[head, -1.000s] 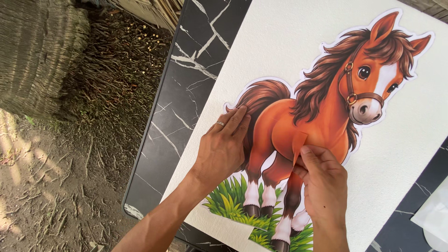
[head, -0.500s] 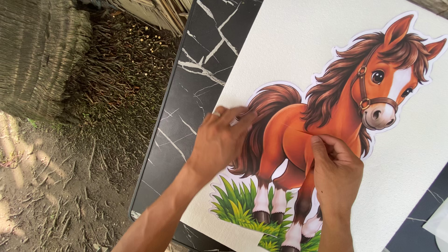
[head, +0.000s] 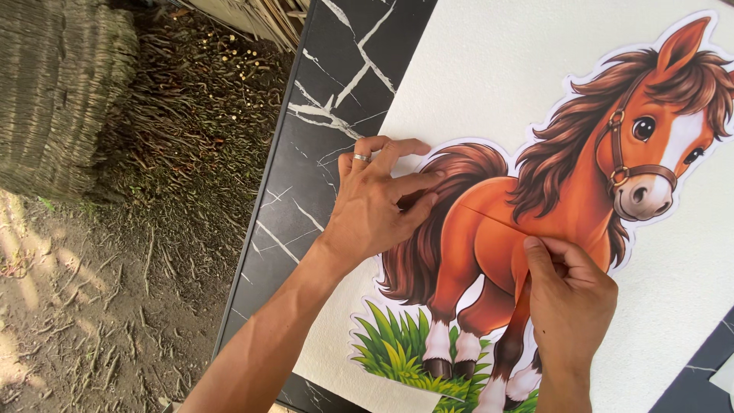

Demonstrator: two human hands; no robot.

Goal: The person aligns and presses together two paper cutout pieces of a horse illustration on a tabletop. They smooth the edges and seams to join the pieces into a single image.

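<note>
A large cartoon horse cut-out (head: pixel 581 191), brown with a dark mane and green grass at its hooves, lies on a white board (head: pixel 489 69). My left hand (head: pixel 378 203) lies flat with fingers spread over the horse's tail and rump, a ring on one finger. My right hand (head: pixel 569 294) pinches the cut-out at the chest, above the front legs. A crease line runs across the horse's body between my two hands.
The white board rests on a black marble-patterned tabletop (head: pixel 321 130) with white veins. To the left is bare dirt ground (head: pixel 84 306) with roots and twigs, and a woven straw-like mound (head: pixel 53 99) at the upper left. Wooden slats (head: pixel 260 15) show at the top.
My left hand has slid left onto the tail. My right hand has shifted from the belly to the chest. The view has moved, so the horse sits further right.
</note>
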